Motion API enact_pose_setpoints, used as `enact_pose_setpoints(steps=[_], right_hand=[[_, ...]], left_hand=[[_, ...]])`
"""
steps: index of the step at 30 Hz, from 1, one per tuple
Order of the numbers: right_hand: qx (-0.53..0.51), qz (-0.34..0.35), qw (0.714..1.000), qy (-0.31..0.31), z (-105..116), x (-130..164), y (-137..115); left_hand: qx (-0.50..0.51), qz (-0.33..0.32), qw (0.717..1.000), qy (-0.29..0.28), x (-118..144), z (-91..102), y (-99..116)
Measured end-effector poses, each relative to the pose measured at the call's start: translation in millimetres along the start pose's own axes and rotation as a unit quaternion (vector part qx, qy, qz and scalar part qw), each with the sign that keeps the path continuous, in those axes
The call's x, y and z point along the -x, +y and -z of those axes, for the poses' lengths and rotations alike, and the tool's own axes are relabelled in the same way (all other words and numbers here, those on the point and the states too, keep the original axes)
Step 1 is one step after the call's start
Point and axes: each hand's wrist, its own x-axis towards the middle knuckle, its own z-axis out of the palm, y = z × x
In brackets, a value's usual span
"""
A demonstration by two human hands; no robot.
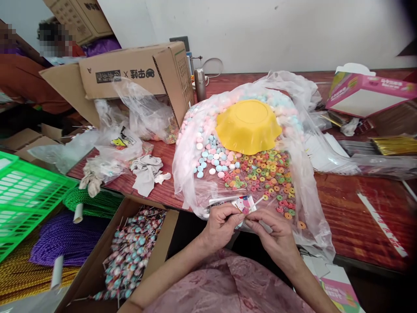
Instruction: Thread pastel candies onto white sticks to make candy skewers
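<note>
Just above my lap, at the table's front edge, my left hand (224,222) and my right hand (273,227) meet fingertip to fingertip. Both are closed in a pinch around a candy stick: a thin white stick (258,201) slants up to the right from between them, with a small pink ring at the left fingertips. My fingers hide part of it. Beyond lie fruit-coloured cereal rings (260,171) and pastel round candies (213,158) on a clear plastic sheet (308,208). An upturned yellow bowl (249,126) rests among the candies. A small printed packet (243,202) lies behind my hands.
Lower left, a carton holds many wrapped candy sticks (133,252). Beside it are a green basket (35,187) and bundles of purple twisted cord (65,239). A large cardboard box (130,71), a metal flask (200,84) and a grey cloth (146,174) stand or lie behind. Another person sits far left.
</note>
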Motion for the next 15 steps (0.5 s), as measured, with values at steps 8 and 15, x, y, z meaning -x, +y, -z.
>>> enact_pose_setpoints(steps=[8, 15], right_hand=[[-0.218, -0.218, 0.924, -0.226, 14, -14, 18], [0.068, 0.237, 0.946, -0.210, 34, -22, -16]], left_hand=[[0.061, 0.035, 0.993, -0.092, -3, 4.1, 6], [0.237, 0.338, 0.878, -0.241, -10, 17.7, 14]])
